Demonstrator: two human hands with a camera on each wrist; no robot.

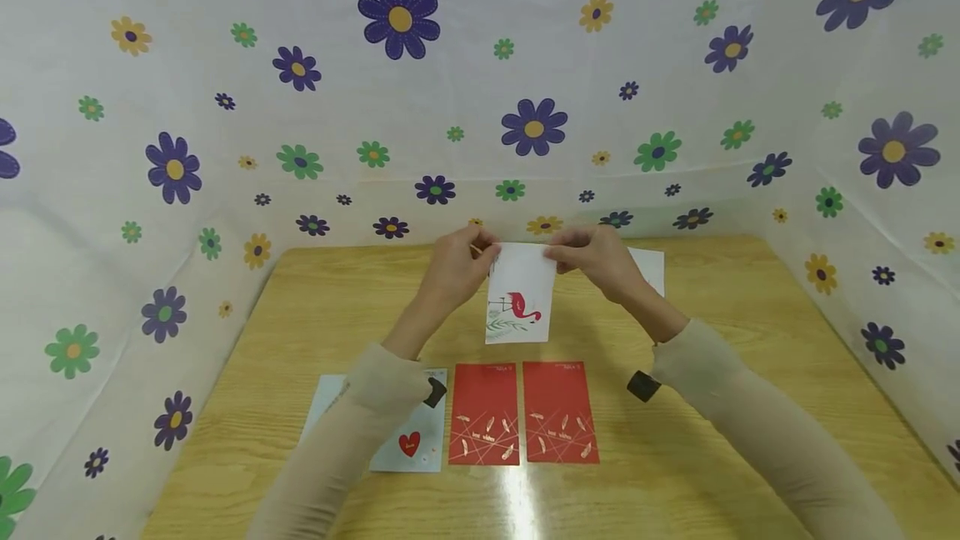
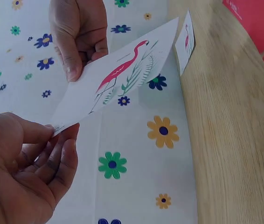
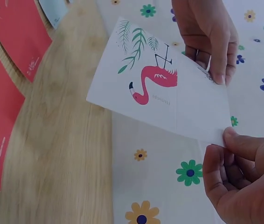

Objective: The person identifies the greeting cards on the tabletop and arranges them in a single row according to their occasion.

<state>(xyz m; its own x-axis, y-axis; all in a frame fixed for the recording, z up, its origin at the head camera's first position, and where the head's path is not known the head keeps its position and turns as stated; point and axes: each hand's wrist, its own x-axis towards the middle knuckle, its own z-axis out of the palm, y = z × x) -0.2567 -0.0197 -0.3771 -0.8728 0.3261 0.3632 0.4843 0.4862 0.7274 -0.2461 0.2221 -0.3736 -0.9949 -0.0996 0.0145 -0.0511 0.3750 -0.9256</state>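
A white card with a red flamingo and green leaves [image 1: 519, 307] is held up over the back half of the table. My left hand [image 1: 461, 263] pinches one top corner between thumb and fingers; my right hand [image 1: 597, 257] pinches the other. In the left wrist view the left hand [image 2: 24, 163] grips the near corner, its thumb on the printed face. The right wrist view has the right hand [image 3: 248, 172] pinching the card's edge, with the flamingo [image 3: 153, 84] fully visible.
Two red cards with gold feather prints [image 1: 484, 415] [image 1: 561, 413] lie side by side in front. Left of them are light blue cards, one with a red heart [image 1: 409, 444], partly covered by my left sleeve. Another white card [image 1: 651, 268] lies behind my right hand. Flowered cloth [image 1: 465, 65] surrounds the table.
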